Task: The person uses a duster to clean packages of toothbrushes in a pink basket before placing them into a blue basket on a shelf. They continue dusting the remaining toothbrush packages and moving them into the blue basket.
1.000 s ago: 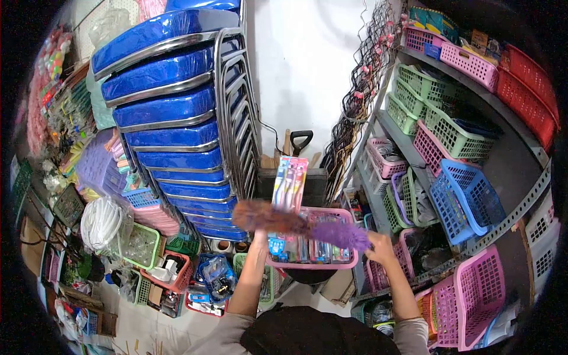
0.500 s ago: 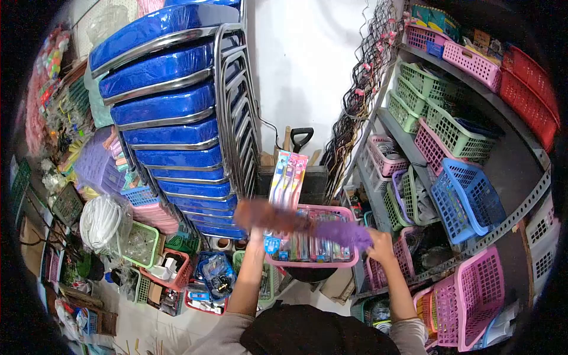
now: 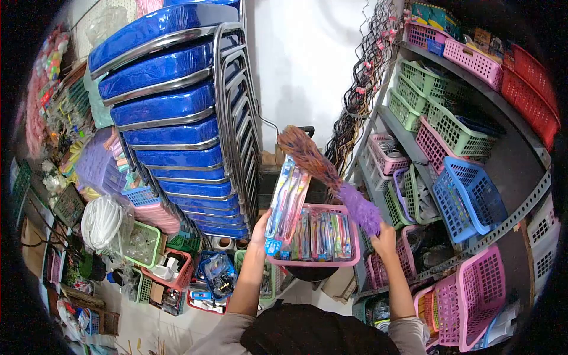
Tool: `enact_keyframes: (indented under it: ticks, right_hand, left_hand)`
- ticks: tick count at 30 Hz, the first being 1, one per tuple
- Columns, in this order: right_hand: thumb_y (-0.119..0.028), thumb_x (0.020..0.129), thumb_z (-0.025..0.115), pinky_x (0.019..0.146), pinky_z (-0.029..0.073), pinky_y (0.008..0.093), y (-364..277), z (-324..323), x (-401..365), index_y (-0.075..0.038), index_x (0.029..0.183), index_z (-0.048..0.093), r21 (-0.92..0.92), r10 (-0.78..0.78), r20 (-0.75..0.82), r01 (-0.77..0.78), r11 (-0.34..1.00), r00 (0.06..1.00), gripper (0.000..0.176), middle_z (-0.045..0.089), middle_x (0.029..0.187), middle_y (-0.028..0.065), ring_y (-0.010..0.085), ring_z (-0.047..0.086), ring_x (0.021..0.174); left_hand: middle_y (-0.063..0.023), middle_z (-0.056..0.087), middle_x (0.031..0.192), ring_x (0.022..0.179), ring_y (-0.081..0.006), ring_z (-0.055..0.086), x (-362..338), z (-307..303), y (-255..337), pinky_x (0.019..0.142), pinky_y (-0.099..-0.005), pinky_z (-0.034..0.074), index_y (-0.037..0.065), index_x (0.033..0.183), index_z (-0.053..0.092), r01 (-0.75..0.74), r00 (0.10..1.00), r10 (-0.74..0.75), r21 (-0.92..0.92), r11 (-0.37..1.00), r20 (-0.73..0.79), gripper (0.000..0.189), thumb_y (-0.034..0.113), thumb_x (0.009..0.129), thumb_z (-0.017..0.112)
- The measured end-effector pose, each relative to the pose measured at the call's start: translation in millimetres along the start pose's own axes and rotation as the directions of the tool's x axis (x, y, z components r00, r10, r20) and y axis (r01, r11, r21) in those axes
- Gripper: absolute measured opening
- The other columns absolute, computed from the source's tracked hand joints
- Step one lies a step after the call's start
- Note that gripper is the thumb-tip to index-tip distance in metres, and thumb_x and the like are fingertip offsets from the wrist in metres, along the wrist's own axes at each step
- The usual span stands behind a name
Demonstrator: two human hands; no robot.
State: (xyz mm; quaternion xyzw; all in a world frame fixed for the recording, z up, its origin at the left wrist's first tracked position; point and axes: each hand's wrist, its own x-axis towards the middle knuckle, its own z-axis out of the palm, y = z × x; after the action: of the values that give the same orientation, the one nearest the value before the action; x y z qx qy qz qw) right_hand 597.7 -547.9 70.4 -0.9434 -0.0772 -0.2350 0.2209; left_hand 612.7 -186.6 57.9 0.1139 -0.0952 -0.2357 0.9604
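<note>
A few packaged toothbrushes [image 3: 288,198] are held upright at the left side of a pink basket [image 3: 357,251] by my left hand [image 3: 260,229], whose fingers wrap their edge. Rows of similar toothbrush packs [image 3: 322,235] stand inside the basket. My right hand [image 3: 384,239] grips a feather duster [image 3: 360,208], purple near the hand and brown-orange toward its tip. The duster slants up and left over the basket's back right, its tip above the held packs.
Stacked blue chairs [image 3: 171,124] rise at the left. A metal shelf [image 3: 414,154] with green, pink and blue baskets [image 3: 467,198] runs along the right. Filled baskets [image 3: 168,272] and a bag of white coils [image 3: 105,222] sit at the lower left.
The duster has swung from lying level across the packs to pointing up and left behind them. The held packs now tilt slightly, and my right hand has shifted a little right.
</note>
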Motion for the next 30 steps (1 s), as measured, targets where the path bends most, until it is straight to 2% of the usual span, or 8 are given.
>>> enact_keyframes:
  ticks: [5,6,8,13,19,21,23,30]
  right_hand:
    - [-0.017,0.063,0.060,0.065,0.047,0.0456,-26,-26,1,-0.005,0.098,0.061,0.049,-0.349,0.254,0.349,0.936,0.902,0.037,0.061,0.077,0.0211,0.0403,0.059,0.073]
    - [-0.017,0.063,0.060,0.065,0.047,0.0456,-21,-21,0,-0.005,0.098,0.061,0.049,-0.347,0.255,0.346,0.937,0.903,0.037,0.061,0.077,0.0211,0.0403,0.059,0.073]
    - [-0.012,0.058,0.060,0.061,0.047,0.0449,-12,-7,-2,-0.007,0.103,0.059,0.053,-0.280,0.070,0.276,0.960,0.958,0.045,0.060,0.075,0.0181,0.0401,0.056,0.066]
    - [-0.013,0.053,0.060,0.061,0.048,0.0438,-3,2,-2,-0.006,0.101,0.059,0.018,-0.009,0.001,0.009,1.000,1.000,0.049,0.060,0.076,0.0188,0.0385,0.057,0.066]
    - [-0.015,0.053,0.059,0.064,0.048,0.0442,-5,8,-10,-0.006,0.105,0.059,0.006,-0.391,0.291,0.407,0.913,0.873,0.053,0.061,0.079,0.0199,0.0380,0.058,0.068]
    - [-0.013,0.056,0.058,0.065,0.048,0.0454,-13,13,-7,-0.002,0.102,0.059,0.026,-0.187,0.232,0.186,0.982,0.954,0.047,0.062,0.079,0.0212,0.0396,0.059,0.071]
    - [-0.012,0.058,0.058,0.066,0.048,0.0460,-6,25,-9,0.000,0.100,0.058,0.041,-0.070,0.211,0.062,0.997,0.975,0.044,0.062,0.079,0.0219,0.0403,0.059,0.072]
    - [-0.015,0.068,0.062,0.065,0.045,0.0480,27,149,-33,0.001,0.078,0.058,0.116,0.302,0.264,-0.341,0.933,0.916,0.020,0.059,0.074,0.0233,0.0427,0.057,0.071]
  left_hand:
    - [-0.0185,0.059,0.111,0.094,-0.0314,0.060,0,-12,-2,0.083,-0.0428,0.050,0.000,0.121,0.050,-0.069,0.992,0.053,-0.145,0.987,-0.115,0.051,0.040,0.090,0.046]
    - [-0.0160,0.061,0.108,0.091,-0.0284,0.061,0,-22,9,0.083,-0.0424,0.050,0.003,0.116,0.054,0.090,0.992,-0.091,-0.014,0.996,-0.085,0.044,0.037,0.091,0.047]
    - [-0.0151,0.062,0.107,0.092,-0.0255,0.062,0,-23,-2,0.083,-0.0412,0.050,0.002,0.115,0.055,-0.185,0.962,0.204,0.116,0.976,-0.181,0.040,0.034,0.092,0.046]
    - [-0.0141,0.063,0.105,0.091,-0.0253,0.063,0,-13,-5,0.083,-0.0387,0.050,-0.001,0.113,0.054,-0.096,0.965,0.128,0.146,0.985,-0.230,0.042,0.033,0.093,0.044]
    - [-0.0127,0.063,0.102,0.089,-0.0226,0.063,20,-210,34,0.080,-0.0351,0.051,0.000,0.110,0.056,-0.244,0.970,0.236,0.228,0.943,0.061,0.036,0.029,0.092,0.046]
    - [-0.0122,0.064,0.101,0.089,-0.0215,0.063,22,-151,-6,0.079,-0.0336,0.051,0.000,0.109,0.056,-0.265,0.964,0.251,0.269,0.926,0.087,0.034,0.028,0.092,0.046]
    - [-0.0121,0.064,0.102,0.089,-0.0214,0.063,-5,-7,-10,0.081,-0.0337,0.051,0.000,0.111,0.056,-0.091,0.972,0.123,0.162,0.983,-0.199,0.034,0.026,0.092,0.046]
    - [-0.0169,0.060,0.109,0.094,-0.0289,0.061,-2,-68,-32,0.082,-0.0412,0.051,-0.001,0.121,0.048,-0.030,0.927,0.056,0.075,0.997,-0.370,0.045,0.033,0.091,0.045]
